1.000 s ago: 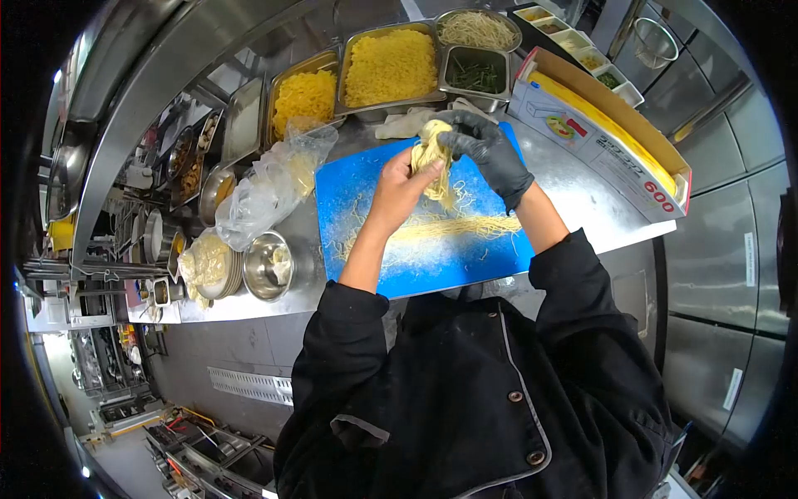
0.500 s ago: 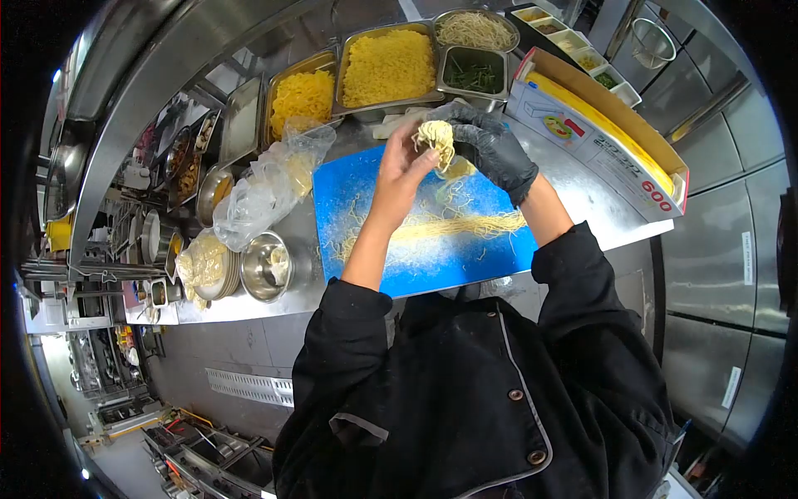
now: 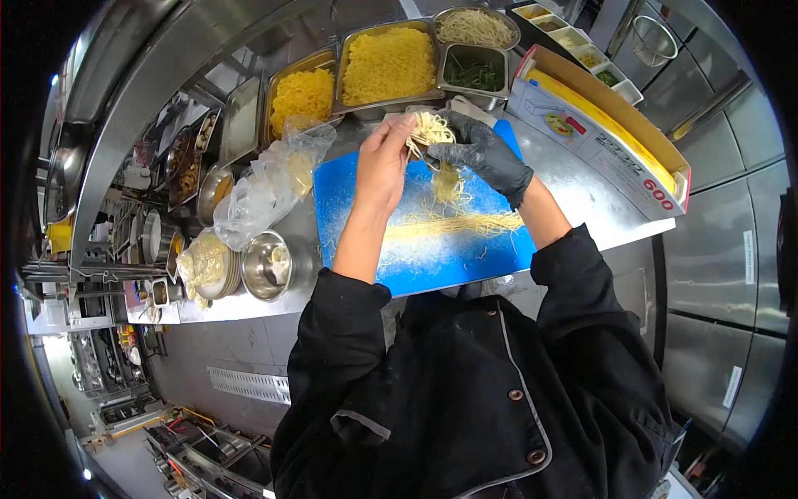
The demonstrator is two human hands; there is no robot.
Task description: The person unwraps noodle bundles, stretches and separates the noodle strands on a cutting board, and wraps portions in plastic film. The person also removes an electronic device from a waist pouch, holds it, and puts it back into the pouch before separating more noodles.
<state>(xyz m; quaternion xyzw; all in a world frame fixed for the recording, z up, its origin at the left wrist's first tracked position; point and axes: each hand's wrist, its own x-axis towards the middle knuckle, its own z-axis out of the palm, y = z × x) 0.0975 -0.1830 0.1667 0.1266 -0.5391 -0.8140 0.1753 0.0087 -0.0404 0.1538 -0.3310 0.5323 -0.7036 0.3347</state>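
My bare left hand (image 3: 384, 165) grips a bundle of pale yellow noodles (image 3: 432, 129) from the left, above the far part of a blue cutting board (image 3: 339, 218). On the right, my right hand (image 3: 489, 160) in a black glove closes its fingers on the same bundle. Just below the hands is a yellowish, see-through clump (image 3: 449, 185); I cannot make out whether it hangs or lies on the board. A long row of noodle strands (image 3: 461, 224) stretches across the board, with loose bits and white powder around it.
Behind the board stand metal pans of yellow food (image 3: 389, 66), a pan of green stalks (image 3: 474, 71) and a bowl of sprouts (image 3: 475, 29). A long cardboard box (image 3: 598, 137) is at the right. Clear plastic bags (image 3: 258, 200) and a steel bowl (image 3: 266, 266) sit left.
My left hand has shifted slightly left and turned. My gloved hand has moved lower against the noodles. The yellowish clump below shows more now.
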